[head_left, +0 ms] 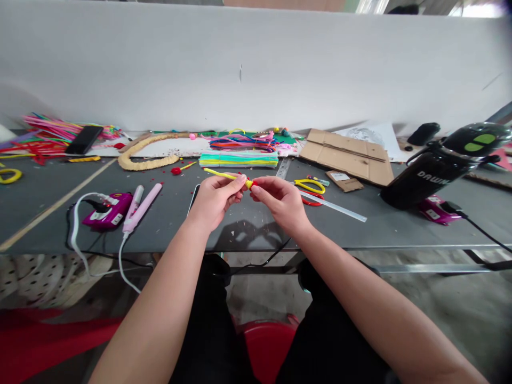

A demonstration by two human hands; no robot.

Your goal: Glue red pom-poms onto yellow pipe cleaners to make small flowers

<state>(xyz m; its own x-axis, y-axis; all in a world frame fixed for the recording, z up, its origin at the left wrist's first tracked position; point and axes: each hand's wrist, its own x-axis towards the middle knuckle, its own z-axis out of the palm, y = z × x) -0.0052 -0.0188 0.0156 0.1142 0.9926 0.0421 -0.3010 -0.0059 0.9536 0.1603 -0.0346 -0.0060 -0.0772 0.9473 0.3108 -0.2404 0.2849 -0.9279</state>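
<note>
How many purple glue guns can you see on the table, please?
2: one glue gun lies left of the hands, beside the pink iron; the other lies at right, partly hidden behind the black bottle.

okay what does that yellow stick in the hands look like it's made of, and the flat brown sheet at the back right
The yellow stick looks like a pipe cleaner: fuzzy, matte fibre, probably over a wire core, since it holds a gentle bend. Both the left hand and the right hand pinch it near a red tip. The brown sheet looks like corrugated cardboard: dull brown, with creased fold lines.
</note>
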